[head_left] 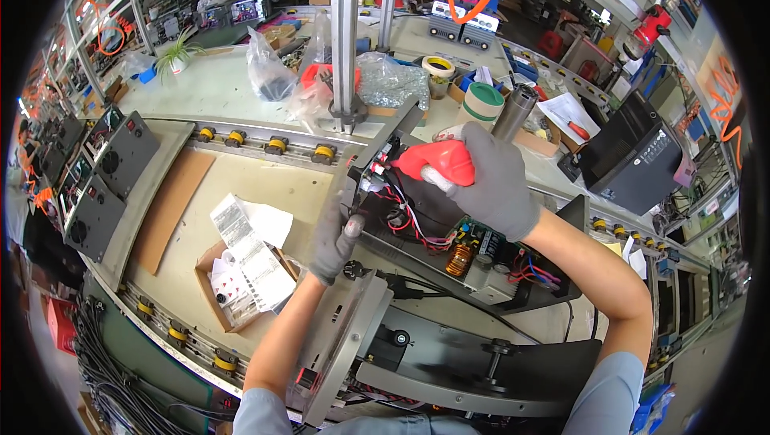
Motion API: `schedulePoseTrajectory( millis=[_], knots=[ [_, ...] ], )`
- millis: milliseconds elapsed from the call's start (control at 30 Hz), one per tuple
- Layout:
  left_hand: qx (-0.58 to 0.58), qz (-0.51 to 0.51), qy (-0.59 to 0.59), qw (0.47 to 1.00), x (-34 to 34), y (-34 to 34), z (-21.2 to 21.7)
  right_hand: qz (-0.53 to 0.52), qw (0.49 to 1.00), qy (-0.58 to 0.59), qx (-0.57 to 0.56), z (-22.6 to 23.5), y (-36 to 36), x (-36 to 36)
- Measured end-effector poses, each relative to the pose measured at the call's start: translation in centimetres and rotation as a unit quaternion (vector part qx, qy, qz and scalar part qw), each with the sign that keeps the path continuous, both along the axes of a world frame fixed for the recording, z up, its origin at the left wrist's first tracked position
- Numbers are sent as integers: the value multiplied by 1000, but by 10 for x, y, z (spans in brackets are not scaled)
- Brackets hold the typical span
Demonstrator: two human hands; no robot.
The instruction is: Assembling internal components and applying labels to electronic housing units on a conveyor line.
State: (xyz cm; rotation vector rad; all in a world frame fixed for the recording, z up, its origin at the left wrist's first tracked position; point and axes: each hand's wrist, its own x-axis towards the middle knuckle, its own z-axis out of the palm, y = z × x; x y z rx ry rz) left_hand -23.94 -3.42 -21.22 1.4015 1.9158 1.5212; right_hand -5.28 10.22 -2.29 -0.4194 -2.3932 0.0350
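My right hand (489, 170), in a grey glove, is closed around a red handheld tool (433, 161) with a tapered nose; its exact kind is unclear. The nose points left at white and red connectors (375, 172) on the end panel of an open black metal case (401, 230). On the left, my gloved left hand (333, 234) grips the case's end panel (353, 186), thumb toward me. Inside the case are coloured wires (413, 222), a copper coil (460, 260) and a green circuit board (479, 238). My hand hides part of the case.
Nearest me stands another open metal case (473, 379). A cardboard box (228, 295) with papers and small parts lies left. Two finished-looking black units (120, 158) stand farther left. A metal post (345, 42) rises behind the case. Two people work across the bench.
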Motion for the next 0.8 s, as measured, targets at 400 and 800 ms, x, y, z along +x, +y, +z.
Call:
schedulePoseTrajectory(
  millis=[400, 800],
  knots=[
    [-5, -16, 32, 999, -19, 20, -58, 54, 998, -10, 25, 0, 2, 7],
    [66, 50, -61, 995, 4, 25, 7, 140, 979, 89, 117, 43, -40, 44]
  ],
)
